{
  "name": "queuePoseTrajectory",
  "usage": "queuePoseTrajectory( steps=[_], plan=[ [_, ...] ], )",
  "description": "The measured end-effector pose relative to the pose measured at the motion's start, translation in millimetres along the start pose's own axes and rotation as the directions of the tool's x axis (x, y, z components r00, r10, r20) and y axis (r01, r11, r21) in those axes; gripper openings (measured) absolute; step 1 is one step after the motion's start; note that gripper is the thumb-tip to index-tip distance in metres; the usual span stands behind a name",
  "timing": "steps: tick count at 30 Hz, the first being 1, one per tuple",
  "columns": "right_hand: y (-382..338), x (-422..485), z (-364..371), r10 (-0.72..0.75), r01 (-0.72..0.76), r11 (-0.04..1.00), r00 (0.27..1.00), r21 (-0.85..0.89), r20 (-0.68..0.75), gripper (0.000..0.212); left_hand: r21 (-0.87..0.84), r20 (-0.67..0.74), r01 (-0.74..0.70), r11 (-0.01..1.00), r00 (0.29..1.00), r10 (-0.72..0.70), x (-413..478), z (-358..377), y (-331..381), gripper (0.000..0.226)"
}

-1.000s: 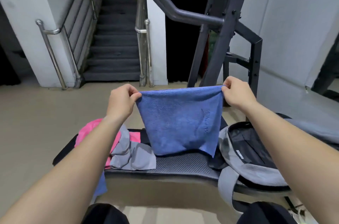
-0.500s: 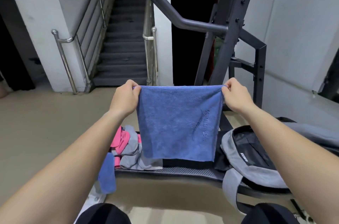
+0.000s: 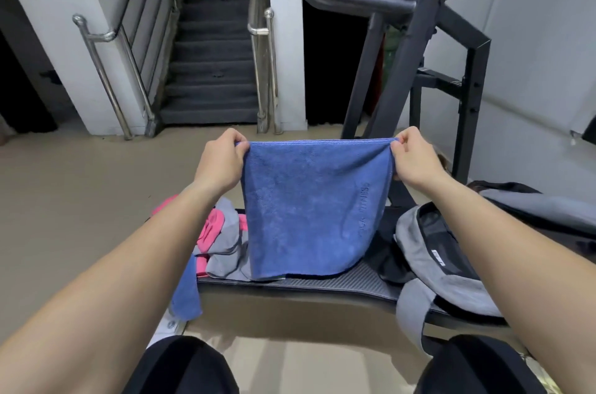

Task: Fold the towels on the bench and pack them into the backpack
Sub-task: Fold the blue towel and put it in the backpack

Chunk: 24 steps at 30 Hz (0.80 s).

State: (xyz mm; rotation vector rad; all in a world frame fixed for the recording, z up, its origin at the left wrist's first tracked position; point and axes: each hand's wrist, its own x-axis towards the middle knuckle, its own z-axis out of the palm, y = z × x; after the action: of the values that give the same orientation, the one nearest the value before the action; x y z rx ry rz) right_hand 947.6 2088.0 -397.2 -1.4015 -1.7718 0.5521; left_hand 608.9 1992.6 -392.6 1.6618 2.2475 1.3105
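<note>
Blue towel (image 3: 309,209) pinched at top corners by left hand (image 3: 222,164) and right hand (image 3: 411,161).
Keep edge taut, corners level (centre frame) before halving.

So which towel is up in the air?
The big blue towel, pinched at its top corners by the left hand and right hand. The pink towel and grey towel lie crumpled on the bench.

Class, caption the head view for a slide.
A blue towel hangs over the bench, its top corners pinched by the left hand and right hand, beside an open grey backpack.
</note>
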Motion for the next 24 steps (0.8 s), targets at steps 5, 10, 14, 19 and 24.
queuePoseTrajectory(
  steps=[5, 10, 14, 19, 24],
  plan=[
    [-11.8, -6.4, -11.8, -0.026, 0.026, 1.000, 0.999, 0.002, -0.025, 0.012, -0.037, -0.025, -0.020, 0.999, 0.999, 0.019, -10.8, -14.0, 3.7, 0.017],
    [-19.6, -21.5, -28.0, -0.039, 0.039, 0.999, 0.999, 0.033, -0.009, 0.014, -0.023, -0.047, -0.043, 0.999, 0.998, 0.042, -23.6, -30.0, 7.9, 0.016],
    [-19.3, -28.1, -33.8, -0.053, 0.053, 0.999, 0.999, 0.013, -0.009, 0.015, -0.001, -0.045, -0.067, 0.998, 0.997, 0.066, -27.9, -34.5, 9.1, 0.016],
    [-3.9, -18.6, -16.7, -0.052, 0.052, 0.998, 0.999, -0.033, 0.008, 0.016, 0.020, -0.013, -0.044, 0.999, 0.999, 0.044, -25.5, -17.2, -1.2, 0.018],
    [25.5, 4.2, 21.8, -0.008, 0.012, 0.996, 0.999, -0.093, 0.051, 0.016, 0.044, 0.047, 0.016, 0.999, 0.999, -0.018, -8.7, 22.9, -28.4, 0.016]
  ],
)
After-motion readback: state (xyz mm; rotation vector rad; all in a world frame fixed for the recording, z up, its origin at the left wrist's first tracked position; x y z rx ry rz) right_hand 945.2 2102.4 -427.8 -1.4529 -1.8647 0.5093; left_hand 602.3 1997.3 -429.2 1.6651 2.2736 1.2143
